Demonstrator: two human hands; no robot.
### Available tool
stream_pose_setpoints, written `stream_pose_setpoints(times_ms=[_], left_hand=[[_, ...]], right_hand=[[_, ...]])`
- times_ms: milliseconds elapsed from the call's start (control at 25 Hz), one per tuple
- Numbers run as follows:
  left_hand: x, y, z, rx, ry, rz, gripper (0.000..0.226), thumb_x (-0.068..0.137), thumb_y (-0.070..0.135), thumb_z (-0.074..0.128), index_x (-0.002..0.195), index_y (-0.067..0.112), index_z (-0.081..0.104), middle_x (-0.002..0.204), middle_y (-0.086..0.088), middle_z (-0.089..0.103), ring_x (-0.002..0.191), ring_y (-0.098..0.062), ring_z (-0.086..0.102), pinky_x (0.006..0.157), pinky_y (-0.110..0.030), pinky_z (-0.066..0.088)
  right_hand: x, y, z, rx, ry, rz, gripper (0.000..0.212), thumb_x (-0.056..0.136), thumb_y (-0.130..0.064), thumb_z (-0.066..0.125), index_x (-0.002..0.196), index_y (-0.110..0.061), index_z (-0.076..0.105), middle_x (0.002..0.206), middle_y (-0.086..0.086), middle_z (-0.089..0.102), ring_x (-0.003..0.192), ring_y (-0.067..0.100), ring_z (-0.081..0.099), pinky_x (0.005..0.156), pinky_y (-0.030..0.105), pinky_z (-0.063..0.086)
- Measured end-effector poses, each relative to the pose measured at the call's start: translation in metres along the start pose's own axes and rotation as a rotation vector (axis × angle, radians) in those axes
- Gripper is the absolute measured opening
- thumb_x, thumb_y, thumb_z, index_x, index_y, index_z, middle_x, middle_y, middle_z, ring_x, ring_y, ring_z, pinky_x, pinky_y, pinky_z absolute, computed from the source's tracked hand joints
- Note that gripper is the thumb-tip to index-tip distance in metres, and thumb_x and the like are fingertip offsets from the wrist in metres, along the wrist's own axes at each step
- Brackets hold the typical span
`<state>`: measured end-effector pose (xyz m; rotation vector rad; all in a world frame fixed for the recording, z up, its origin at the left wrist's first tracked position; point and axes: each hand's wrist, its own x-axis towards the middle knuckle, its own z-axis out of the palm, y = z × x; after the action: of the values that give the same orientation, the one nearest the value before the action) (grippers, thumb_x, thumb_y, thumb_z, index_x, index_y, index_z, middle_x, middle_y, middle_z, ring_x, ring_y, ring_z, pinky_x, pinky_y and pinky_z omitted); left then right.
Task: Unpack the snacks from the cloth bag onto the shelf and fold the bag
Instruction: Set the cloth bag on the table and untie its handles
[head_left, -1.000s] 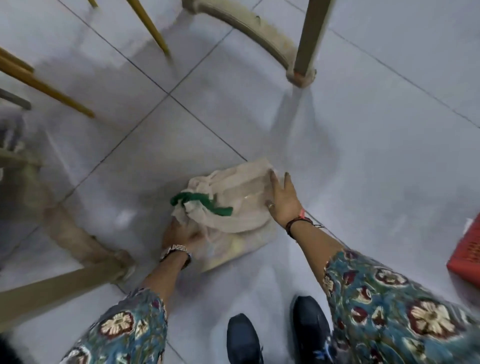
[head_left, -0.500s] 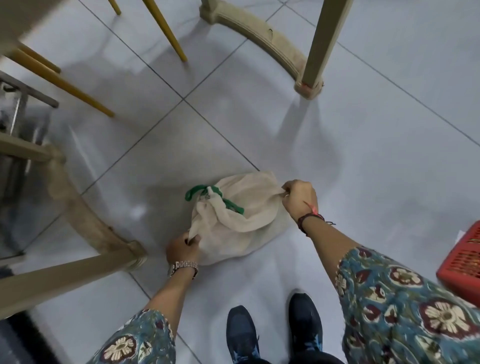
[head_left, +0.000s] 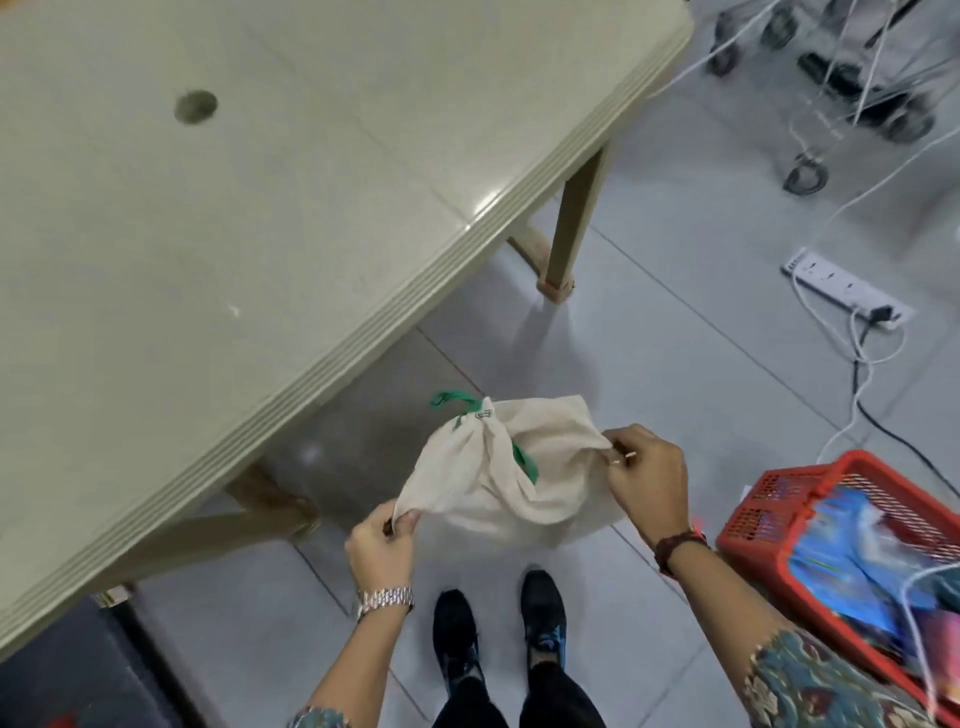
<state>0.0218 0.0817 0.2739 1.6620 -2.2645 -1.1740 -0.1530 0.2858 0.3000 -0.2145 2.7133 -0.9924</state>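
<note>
Head view: the left hand (head_left: 382, 538) and right hand (head_left: 644, 475) each pinch a corner of the cloth bag (head_left: 511, 467), suspended above the floor beside the table (head_left: 311, 208); folding appears imminent, requiring aligned corners.

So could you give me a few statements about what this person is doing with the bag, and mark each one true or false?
1. Both hands pinch the cloth bag: the left hand at one edge, the right hand at the other. True.
2. The bag lies on the table. False: it is held beside the table's edge, above the tiled floor.
3. The bag has green handles. True.
4. The red basket sits on the person's left. False: it is on their right.
5. The person is barefoot. False: they wear dark shoes.
</note>
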Motion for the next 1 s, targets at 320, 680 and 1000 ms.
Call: stream_pose_setpoints(times_ms=[320,680,1000], left_hand=[[-0.078,0.144,-0.175,-0.325,0.222,0.239,0.02,0.072,0.014,0.066,0.057,0.024,0.058,0.043,0.015,0.051,0.045,0.002,0.042,0.049,-0.019,0.035],[-0.027,0.229,-0.331,-0.452,0.649,0.407,0.016,0.073,0.006,0.065,0.06,-0.002,0.059,0.05,-0.016,0.054,0.044,0.012,0.036,0.047,-0.013,0.027],[0.083,0.196,-0.402,-0.431,0.703,0.271,0.004,0.073,-0.007,0.064,0.07,-0.005,0.066,0.059,-0.017,0.063,0.048,0.011,0.045,0.047,-0.006,0.031]], right_hand=[[-0.034,-0.157,-0.18,0.228,0.268,-0.333,0.022,0.07,0.01,0.064,0.076,-0.01,0.071,0.071,-0.007,0.062,0.068,0.012,0.057,0.06,0.017,0.044],[0.002,-0.336,-0.194,0.585,0.308,-0.568,0.015,0.077,0.003,0.062,0.083,-0.007,0.072,0.072,-0.018,0.062,0.066,0.0,0.057,0.063,0.01,0.044],[0.052,-0.448,-0.086,0.606,0.139,-0.493,0.011,0.08,-0.006,0.068,0.075,-0.016,0.068,0.067,-0.018,0.063,0.056,0.005,0.046,0.054,0.011,0.035]])
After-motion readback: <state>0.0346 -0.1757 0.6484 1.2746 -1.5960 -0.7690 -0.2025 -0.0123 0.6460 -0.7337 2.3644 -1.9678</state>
